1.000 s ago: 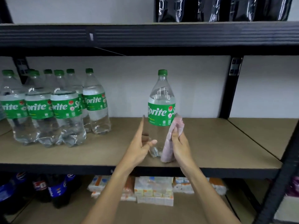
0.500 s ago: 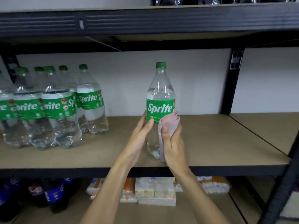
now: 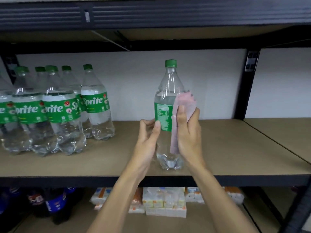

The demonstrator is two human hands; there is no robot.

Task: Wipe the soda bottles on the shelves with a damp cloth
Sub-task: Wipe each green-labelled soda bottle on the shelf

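A clear Sprite bottle (image 3: 166, 91) with a green cap and green label stands upright near the front of the brown shelf board (image 3: 227, 148). My left hand (image 3: 148, 140) grips its left side at the label's lower edge, thumb on the front. My right hand (image 3: 189, 137) holds a pink cloth (image 3: 184, 105) against the bottle's right side, covering part of the label. The cloth hangs down to the bottle's lower body. A group of several Sprite bottles (image 3: 55, 108) stands at the left of the same shelf.
A black metal shelf (image 3: 151, 14) runs overhead and a black upright post (image 3: 245, 88) stands to the right. Dark cola bottles (image 3: 50, 202) and stacked small cartons (image 3: 166, 202) sit on the shelf below. Another brown board (image 3: 286, 132) adjoins at the right.
The bottle has turned so its label's printed back faces me. My left hand went from open beside it to gripping it. My right hand slid the cloth up the bottle's side.
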